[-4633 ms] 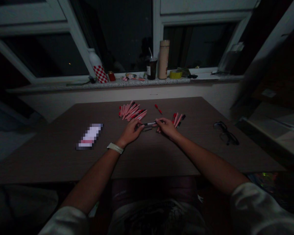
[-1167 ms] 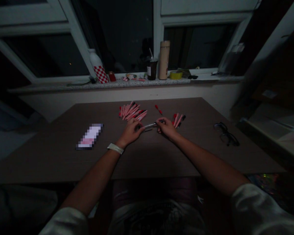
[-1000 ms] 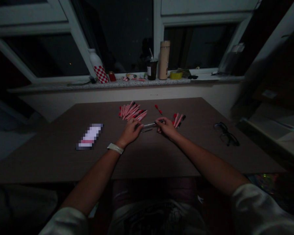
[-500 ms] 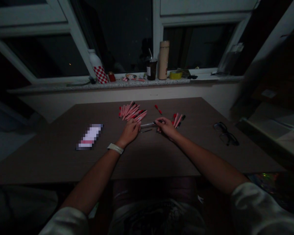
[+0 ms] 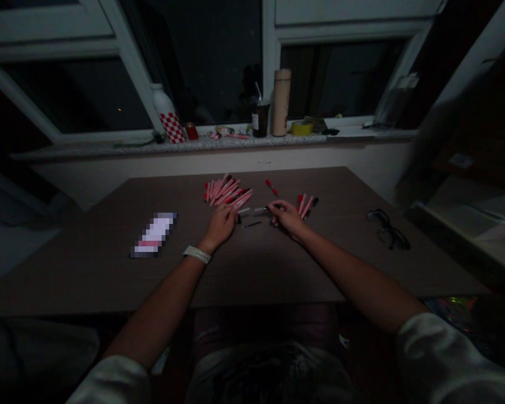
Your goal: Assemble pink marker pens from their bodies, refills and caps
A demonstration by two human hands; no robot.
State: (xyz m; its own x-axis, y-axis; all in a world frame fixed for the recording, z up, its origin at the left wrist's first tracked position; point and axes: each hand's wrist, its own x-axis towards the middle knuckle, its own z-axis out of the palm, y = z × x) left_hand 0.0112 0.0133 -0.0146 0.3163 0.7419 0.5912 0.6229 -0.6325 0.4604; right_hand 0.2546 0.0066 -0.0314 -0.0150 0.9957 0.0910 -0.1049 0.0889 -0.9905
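Both hands rest on the brown table near its far middle. My left hand is closed on a pen part with a pale end showing at its fingertips. My right hand pinches another slim pen piece by its dark end. The two pieces are apart, with a small gap between them. A thin dark refill lies on the table between the hands. A heap of pink and red pens lies just beyond my left hand. A smaller group of pink pens sits beside my right hand.
A single red pen lies farther back. Black glasses lie at the right, a blurred flat object at the left. The windowsill holds a checked bottle, a dark cup, a tan flask and tape.
The pen held between both hands has come apart into two pieces. My left hand has drawn left with its piece, while my right hand keeps the other.
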